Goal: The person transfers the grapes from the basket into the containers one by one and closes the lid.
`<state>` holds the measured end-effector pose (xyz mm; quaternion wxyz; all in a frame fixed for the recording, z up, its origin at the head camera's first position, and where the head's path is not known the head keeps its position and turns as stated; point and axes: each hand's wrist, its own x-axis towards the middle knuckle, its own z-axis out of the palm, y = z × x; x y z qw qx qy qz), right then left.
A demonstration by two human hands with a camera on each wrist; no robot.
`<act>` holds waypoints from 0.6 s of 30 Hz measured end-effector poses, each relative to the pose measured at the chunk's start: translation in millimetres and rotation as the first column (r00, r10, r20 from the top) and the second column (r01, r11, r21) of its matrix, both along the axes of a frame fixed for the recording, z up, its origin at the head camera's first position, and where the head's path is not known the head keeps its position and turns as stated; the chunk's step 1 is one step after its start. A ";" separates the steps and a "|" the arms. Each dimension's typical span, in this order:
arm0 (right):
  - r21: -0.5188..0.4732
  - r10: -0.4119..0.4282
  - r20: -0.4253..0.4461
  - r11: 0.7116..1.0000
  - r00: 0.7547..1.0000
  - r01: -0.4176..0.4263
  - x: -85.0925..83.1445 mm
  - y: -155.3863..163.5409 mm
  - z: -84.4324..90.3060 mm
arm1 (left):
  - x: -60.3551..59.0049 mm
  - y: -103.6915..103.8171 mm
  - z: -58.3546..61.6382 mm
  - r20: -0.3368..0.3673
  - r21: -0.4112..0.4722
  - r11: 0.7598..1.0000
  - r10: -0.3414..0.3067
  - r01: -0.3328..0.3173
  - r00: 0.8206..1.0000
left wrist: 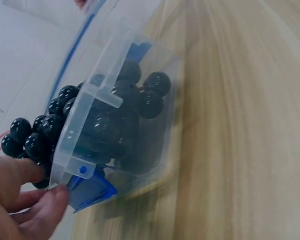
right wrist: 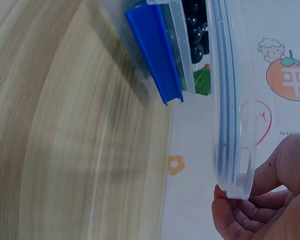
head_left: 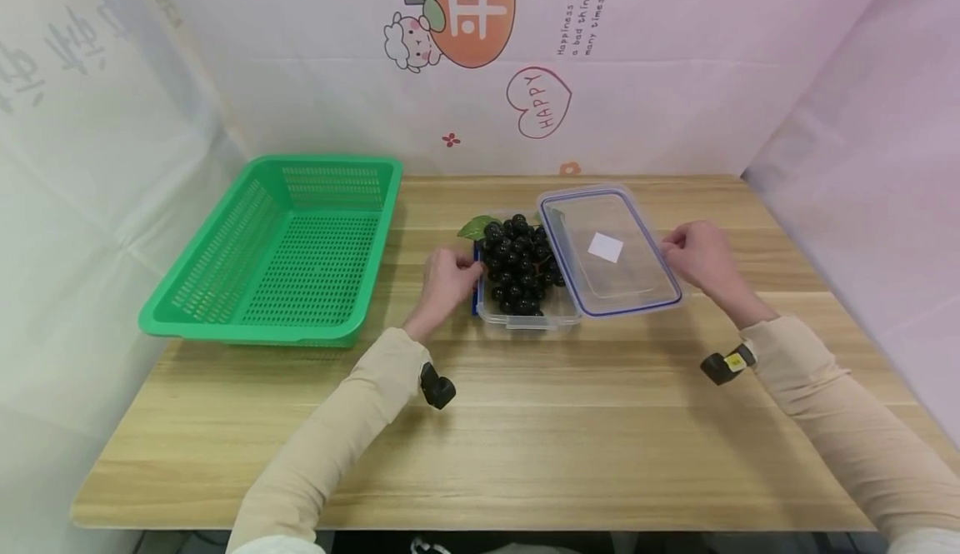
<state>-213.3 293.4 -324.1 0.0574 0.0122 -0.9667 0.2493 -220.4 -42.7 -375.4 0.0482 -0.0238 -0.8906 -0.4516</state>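
A clear plastic food container [head_left: 543, 321] on the table holds a bunch of black grapes [head_left: 517, 267], with a green leaf [head_left: 476, 227] poking over its back left corner. My left hand [head_left: 445, 286] pinches the container's left rim, thumb on the inside beside the grapes, fingers outside near a blue latch [left wrist: 92, 190]. The clear lid [head_left: 630, 267], with a blue seal and a white square label, is raised and overlaps the container's right side. Thumb and fingers of my right hand [head_left: 702, 256] pinch the lid's right edge. Another blue latch [right wrist: 152, 50] hangs on the container's right side.
To the left stands a green perforated plastic basket [head_left: 352, 321] with nothing in it. A printed white cloth [head_left: 675, 112] hangs behind the wooden table [head_left: 525, 437] and along both sides. Each wrist wears a small black camera [head_left: 437, 386].
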 end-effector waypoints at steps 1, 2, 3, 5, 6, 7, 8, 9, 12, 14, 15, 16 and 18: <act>-0.002 -0.001 0.001 1.000 1.000 0.001 0.5 -1.2 1.0 | 1.2 0.6 0.0 -0.047 0.005 1.000 0.006 -0.006 0.999; -0.003 -0.002 0.003 1.000 1.000 0.002 1.1 -2.4 1.9 | 2.5 1.7 0.3 -0.113 0.002 1.000 0.009 -0.009 0.994; -0.003 -0.001 0.001 1.000 1.000 0.001 1.6 -3.7 3.0 | 4.2 3.2 1.3 -0.193 -0.004 1.000 0.007 -0.008 0.981; -0.008 0.002 0.004 1.000 1.000 -0.002 2.4 -6.4 5.1 | 8.9 7.0 4.7 -0.369 -0.034 0.999 -0.024 0.013 0.929; -0.009 0.004 0.004 1.000 1.000 -0.004 2.6 -7.9 6.2 | 11.3 9.5 7.1 -0.451 -0.072 0.997 -0.050 0.020 0.891; -0.009 0.005 0.005 1.000 1.000 -0.005 3.0 -9.4 7.3 | 13.3 12.3 9.5 -0.522 -0.117 0.993 -0.084 0.027 0.849; -0.007 0.006 0.007 1.000 1.000 -0.006 3.4 -11.2 8.5 | 14.6 15.6 11.5 -0.583 -0.167 0.986 -0.119 0.025 0.804; -0.009 0.007 0.010 1.000 1.000 -0.007 3.8 -13.2 9.8 | 15.5 18.8 13.3 -0.626 -0.213 0.977 -0.159 0.028 0.764; -0.010 0.012 0.012 1.000 1.000 -0.012 5.2 -20.2 12.9 | 14.3 28.0 16.0 -0.684 -0.334 0.942 -0.262 0.026 0.681; -0.010 0.019 0.013 1.000 1.000 -0.019 6.4 -25.7 14.6 | 11.7 32.1 16.1 -0.702 -0.377 0.926 -0.303 0.025 0.645; -0.011 0.024 0.012 1.000 1.000 -0.024 6.8 -28.5 15.2 | 10.4 33.3 16.1 -0.706 -0.391 0.920 -0.316 0.023 0.633; -0.015 0.031 0.010 0.999 0.999 -0.030 7.0 -31.2 15.7 | 9.1 34.0 16.0 -0.709 -0.399 0.917 -0.322 0.020 0.627; -0.020 0.044 0.007 0.999 0.999 -0.044 7.1 -36.0 16.9 | 6.4 34.0 15.8 -0.712 -0.403 0.915 -0.321 0.011 0.625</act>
